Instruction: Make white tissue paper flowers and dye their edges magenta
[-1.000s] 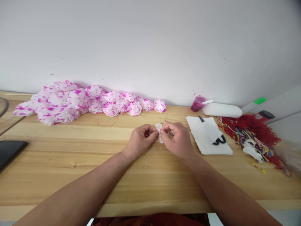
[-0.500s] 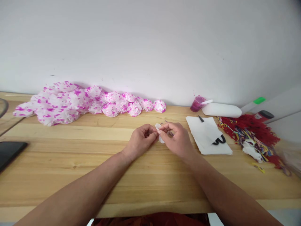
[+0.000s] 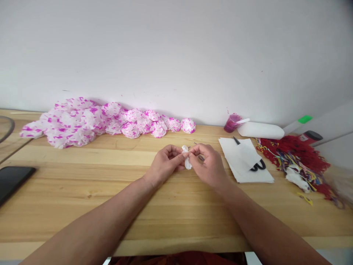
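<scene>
Both of my hands meet over the middle of the wooden table [image 3: 82,191]. My left hand [image 3: 164,164] and my right hand [image 3: 208,163] pinch a small folded piece of white tissue paper [image 3: 187,159] between their fingertips. A thin wire or thread pokes out behind my right hand's fingers. Both hands are closed in a pinch, just above the tabletop.
A row of pink-and-white paper flowers [image 3: 96,121] lies along the wall at the back left. Right of my hands is a stack of white paper [image 3: 242,158] with black scissors [image 3: 256,166], a pink cup [image 3: 231,122], a white bottle [image 3: 260,130], and red tangled threads [image 3: 298,154]. A dark phone [image 3: 12,178] lies far left.
My hands stay together on the tissue with only small finger movements. The view has shifted slightly.
</scene>
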A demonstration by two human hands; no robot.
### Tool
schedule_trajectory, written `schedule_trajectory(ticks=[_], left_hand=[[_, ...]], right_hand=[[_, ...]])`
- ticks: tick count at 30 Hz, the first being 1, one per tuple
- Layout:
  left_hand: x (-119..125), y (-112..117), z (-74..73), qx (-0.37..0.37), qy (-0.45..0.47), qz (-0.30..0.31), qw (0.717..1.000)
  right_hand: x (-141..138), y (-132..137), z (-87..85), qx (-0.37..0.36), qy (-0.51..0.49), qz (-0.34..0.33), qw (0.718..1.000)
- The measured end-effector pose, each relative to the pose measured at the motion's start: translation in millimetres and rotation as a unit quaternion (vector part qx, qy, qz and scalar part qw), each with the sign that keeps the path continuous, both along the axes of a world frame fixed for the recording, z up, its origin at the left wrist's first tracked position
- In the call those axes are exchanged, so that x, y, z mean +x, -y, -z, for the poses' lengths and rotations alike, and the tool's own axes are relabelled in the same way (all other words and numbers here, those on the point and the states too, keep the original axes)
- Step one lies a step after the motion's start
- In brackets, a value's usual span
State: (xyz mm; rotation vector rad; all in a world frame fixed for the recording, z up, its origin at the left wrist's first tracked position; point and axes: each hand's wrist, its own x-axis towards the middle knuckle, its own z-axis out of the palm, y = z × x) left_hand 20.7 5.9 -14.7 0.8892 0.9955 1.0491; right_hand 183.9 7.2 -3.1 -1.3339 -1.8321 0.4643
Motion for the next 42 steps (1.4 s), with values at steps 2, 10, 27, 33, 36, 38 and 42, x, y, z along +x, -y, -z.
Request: schedule_trajectory(ticks=[2,10,27,33,36,38,42], left_hand=[[0.3,-0.6,2.3,0.01,-0.004,-0.006,1.0],[-0.6,-5.4,14.2,0.088,-0.083,-0.066,0.99],[-2.5,-2.7,7.5,0.135,-0.131,-0.054,0.981],[-3.4,-3.0,8.6,0.145,-0.176,-0.068,0.971],[-4.2,-6.6,14.8,0.135,-0.15,-0.089,0.975],[-4.4,-7.0,15.5,0.135,-0.153,-0.095,0.974],[-4.1,-2.6,8.7,0.173,-0.21,-0.103,0.957]], right_hand=[[-0.9,0.1,0.9,0.016,0.007,-0.008,1.0],[-1.2,-0.6,-0.7,-0.04,-0.002,0.012,0.999],[0.9,-7.1,7.1,-0.185,-0.194,-0.018,0.963],[-2.2,-1.3,6.0,-0.135,-0.121,-0.031,0.983],[-0.1,-2.3,6.8,-0.138,-0.083,-0.009,0.987],[0.3,-2.2,6.8,-0.117,-0.038,0.003,0.992],[-2.7,3.6,2.6,0.02,0.08,0.045,0.996]])
